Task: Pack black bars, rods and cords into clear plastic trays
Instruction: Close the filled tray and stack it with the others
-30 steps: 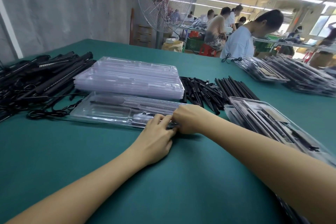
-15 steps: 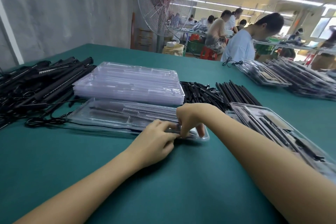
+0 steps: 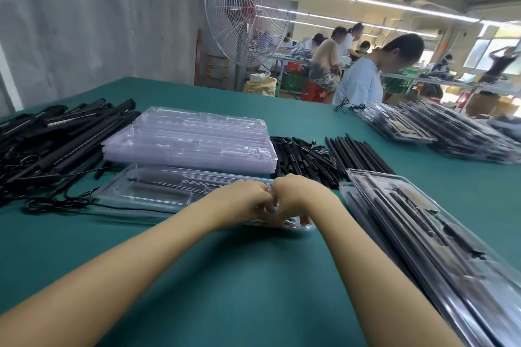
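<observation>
Now left hand point(image 3: 239, 203) and right hand point(image 3: 298, 197) curl together over the clear plastic tray point(image 3: 146, 194); can't tell what's held.

The green table point(image 3: 239, 276) carries a heap of black bars and cords point(image 3: 56, 138) at its left end, with a stack of empty clear trays point(image 3: 191, 144) just beside it and a single clear tray point(image 3: 158, 191) lying flat in front of that stack. To the right of the stack lie a loose pile of short black rods point(image 3: 301, 158) and a neat row of long black rods point(image 3: 358, 155). Filled trays point(image 3: 423, 234) overlap along the near right edge, more filled trays point(image 3: 462, 132) are piled at the far right, and a loose black cord point(image 3: 349, 105) lies near the far edge.
</observation>
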